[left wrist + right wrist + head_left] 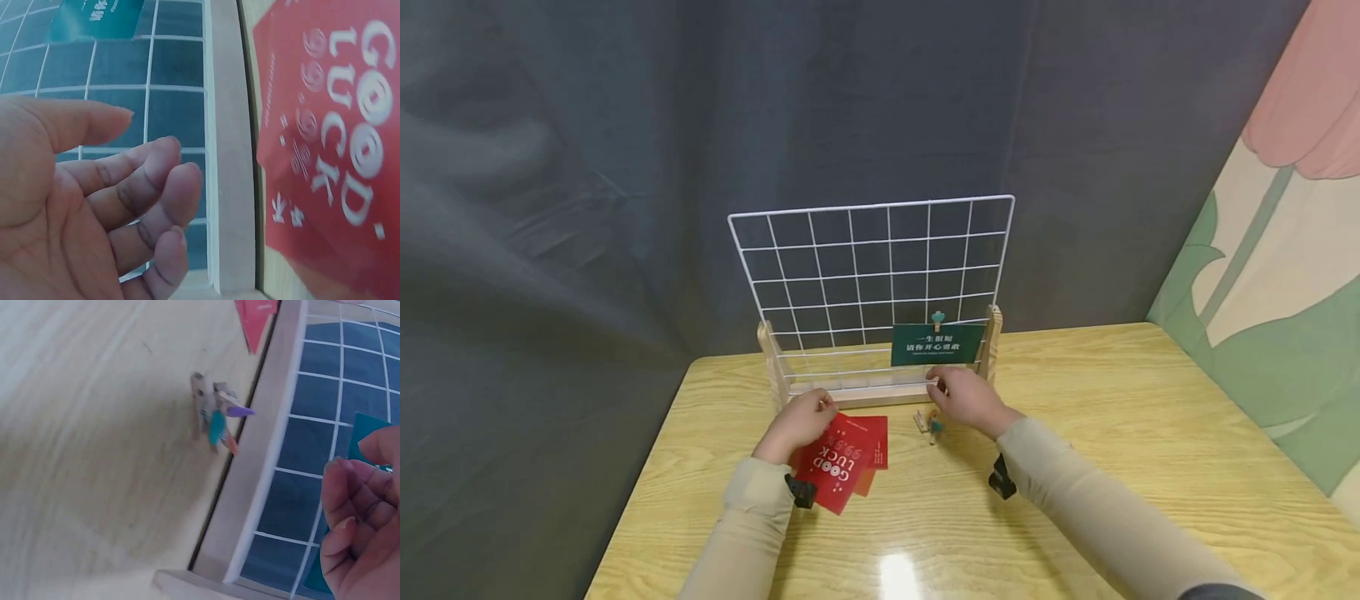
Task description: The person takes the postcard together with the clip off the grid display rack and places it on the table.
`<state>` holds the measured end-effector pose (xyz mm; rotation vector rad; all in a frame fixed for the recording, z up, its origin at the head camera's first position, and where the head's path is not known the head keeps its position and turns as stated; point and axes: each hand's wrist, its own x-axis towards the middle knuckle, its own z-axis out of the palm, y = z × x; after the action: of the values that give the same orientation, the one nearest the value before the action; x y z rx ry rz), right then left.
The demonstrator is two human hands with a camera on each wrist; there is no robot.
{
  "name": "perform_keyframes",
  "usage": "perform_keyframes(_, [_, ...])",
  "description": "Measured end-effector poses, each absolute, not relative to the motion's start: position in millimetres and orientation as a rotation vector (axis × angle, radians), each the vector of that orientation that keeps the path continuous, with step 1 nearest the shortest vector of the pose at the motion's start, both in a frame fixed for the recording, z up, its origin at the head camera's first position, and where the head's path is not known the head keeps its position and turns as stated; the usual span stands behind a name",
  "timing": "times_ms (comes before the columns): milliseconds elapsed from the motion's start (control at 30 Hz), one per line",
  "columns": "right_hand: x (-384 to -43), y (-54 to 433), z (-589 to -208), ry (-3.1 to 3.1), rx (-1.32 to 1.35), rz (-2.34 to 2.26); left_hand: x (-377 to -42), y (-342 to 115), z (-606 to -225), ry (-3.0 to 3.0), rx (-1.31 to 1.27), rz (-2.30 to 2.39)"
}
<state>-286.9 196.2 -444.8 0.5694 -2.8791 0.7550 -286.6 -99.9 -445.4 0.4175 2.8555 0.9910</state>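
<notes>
A dark green card (904, 346) with white lettering hangs on the lower right of the white wire grid (852, 275), under a small clothespin (937, 320) with a teal heart-like top. My right hand (973, 400) is just below that card, fingers loosely bent and nothing seen between them. On the table beneath it lie several small wooden clothespins (201, 403) with teal, purple and orange tops. My left hand (801, 423) hovers by the grid's lower left, its fingers (181, 194) relaxed and empty. Beside it lie overlapping red cards (842, 458), the top one reading "GOOD LUCK".
The grid stands in a pale wooden base (880, 398) with a wooden upright at each end. A dark curtain (865, 100) hangs behind the wood-grain table (1097, 433). A floral panel (1285, 333) rises along the right side.
</notes>
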Motion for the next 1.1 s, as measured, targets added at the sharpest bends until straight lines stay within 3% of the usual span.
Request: perform_keyframes(1100, [-298,210,-381,-2.708,0.428,0.854,-307,-38,-429,2.874,0.492,1.192])
